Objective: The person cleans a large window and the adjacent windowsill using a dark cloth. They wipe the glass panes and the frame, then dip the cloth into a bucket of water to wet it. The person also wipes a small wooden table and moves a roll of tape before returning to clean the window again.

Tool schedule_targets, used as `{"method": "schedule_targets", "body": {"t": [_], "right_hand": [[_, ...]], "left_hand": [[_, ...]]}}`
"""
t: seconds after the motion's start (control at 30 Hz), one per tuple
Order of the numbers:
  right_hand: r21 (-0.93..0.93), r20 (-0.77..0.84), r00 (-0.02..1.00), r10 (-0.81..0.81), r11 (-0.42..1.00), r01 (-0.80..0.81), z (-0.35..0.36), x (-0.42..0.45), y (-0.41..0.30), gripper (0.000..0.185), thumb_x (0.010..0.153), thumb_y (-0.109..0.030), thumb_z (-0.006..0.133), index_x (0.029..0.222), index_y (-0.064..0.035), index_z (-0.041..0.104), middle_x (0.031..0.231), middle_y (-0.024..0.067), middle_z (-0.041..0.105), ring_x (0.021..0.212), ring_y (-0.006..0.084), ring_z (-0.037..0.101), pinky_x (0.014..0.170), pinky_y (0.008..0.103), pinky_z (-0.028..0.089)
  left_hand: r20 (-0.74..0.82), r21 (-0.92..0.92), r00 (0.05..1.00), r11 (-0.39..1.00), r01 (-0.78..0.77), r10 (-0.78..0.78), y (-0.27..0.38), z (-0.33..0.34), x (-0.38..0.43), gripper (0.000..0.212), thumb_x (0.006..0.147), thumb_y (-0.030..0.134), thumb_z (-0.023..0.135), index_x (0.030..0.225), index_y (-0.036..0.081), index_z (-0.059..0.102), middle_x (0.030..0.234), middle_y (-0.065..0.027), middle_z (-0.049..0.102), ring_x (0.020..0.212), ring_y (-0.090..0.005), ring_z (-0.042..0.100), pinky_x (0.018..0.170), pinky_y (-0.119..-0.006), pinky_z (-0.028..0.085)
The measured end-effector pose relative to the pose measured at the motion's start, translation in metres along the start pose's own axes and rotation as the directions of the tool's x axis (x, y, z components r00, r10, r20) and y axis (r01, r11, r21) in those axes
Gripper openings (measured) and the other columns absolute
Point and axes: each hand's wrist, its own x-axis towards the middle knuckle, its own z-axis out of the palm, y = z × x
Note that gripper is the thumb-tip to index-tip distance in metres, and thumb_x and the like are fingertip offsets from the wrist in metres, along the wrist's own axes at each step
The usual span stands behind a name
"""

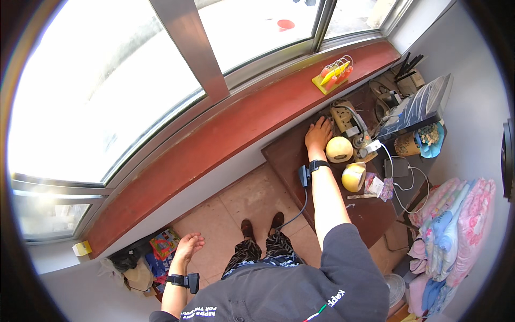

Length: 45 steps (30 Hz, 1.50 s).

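Observation:
My right hand (319,135) rests palm down with spread fingers at the far left corner of a dark brown table (287,165), beside a beige power strip (343,116); its fingertips reach some dark cables, and whether they grip one cannot be told. Two round yellowish objects, each with an opening, stand near that wrist: one (339,149) next to the hand, the other (353,177) nearer me. Over the floor, my left hand (190,245) hangs with loosely bent fingers and nothing in it. Each wrist bears a black strap with a small device.
A red window sill (225,149) runs along the windows, bearing a yellow-and-pink rack (332,76). A plastic-covered monitor (416,106), a blue-wrapped bouquet (430,139) and white cables lie right. Folded bedding (450,233) and a fan (394,290) stand lower right; bags (161,249) lie lower left.

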Motion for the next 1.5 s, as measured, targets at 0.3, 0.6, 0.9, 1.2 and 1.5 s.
{"method": "schedule_targets", "body": {"t": [0.3,0.6,0.9,1.2,1.5], "right_hand": [[0.045,0.16,0.945,-0.286,0.958,0.282,-0.013,-0.061,-0.039,0.05,0.094,-0.026,0.045,0.139,-0.0054,0.038,0.15,0.0171,0.025,0.14,0.0319,0.019,0.112,0.0473,0.018],[0.312,0.165,0.749,-0.642,0.754,0.578,-0.057,-0.131,-0.021,0.052,0.088,-0.02,0.055,0.135,-0.0033,0.042,0.144,0.0193,0.034,0.136,0.0342,0.03,0.109,0.0489,0.026],[0.018,0.226,0.87,-0.439,0.894,0.447,-0.033,-0.105,-0.054,0.052,0.094,-0.027,0.046,0.14,-0.0042,0.036,0.151,0.0167,0.024,0.14,0.0323,0.019,0.112,0.0467,0.018],[0.232,0.193,0.753,-0.629,0.775,0.588,-0.06,-0.15,-0.015,0.055,0.088,-0.019,0.055,0.137,-0.002,0.039,0.147,0.0184,0.03,0.139,0.0327,0.025,0.111,0.0486,0.023],[0.033,0.165,0.886,-0.433,0.9,0.434,-0.025,-0.087,-0.034,0.053,0.092,-0.024,0.05,0.139,-0.0046,0.037,0.149,0.0172,0.029,0.139,0.0327,0.024,0.111,0.0486,0.022]], "left_hand": [[0.07,0.011,0.997,0.999,-0.041,0.04,0.007,0.004,0.01,0.032,0.095,0.016,0.049,0.12,-0.004,0.05,0.103,-0.0121,0.062,0.087,-0.0172,0.063,0.077,-0.028,0.053],[0.069,-0.005,0.997,0.999,-0.046,0.047,0.002,0.007,0.005,0.031,0.095,0.016,0.049,0.12,-0.003,0.05,0.102,-0.0119,0.062,0.085,-0.0168,0.062,0.076,-0.027,0.053],[0.034,-0.016,0.999,1.0,-0.024,0.024,-0.012,-0.01,-0.003,0.031,0.094,0.015,0.049,0.12,-0.003,0.05,0.103,-0.0119,0.063,0.086,-0.0167,0.063,0.077,-0.027,0.053],[0.067,-0.015,0.996,0.998,-0.065,0.066,-0.009,-0.008,-0.001,0.033,0.095,0.016,0.049,0.121,-0.003,0.05,0.102,-0.0112,0.063,0.086,-0.0157,0.063,0.077,-0.027,0.053],[0.058,-0.011,0.997,0.999,-0.044,0.045,-0.019,-0.024,-0.002,0.031,0.094,0.017,0.05,0.119,-0.002,0.051,0.102,-0.0113,0.063,0.086,-0.0164,0.063,0.077,-0.028,0.053]]}}
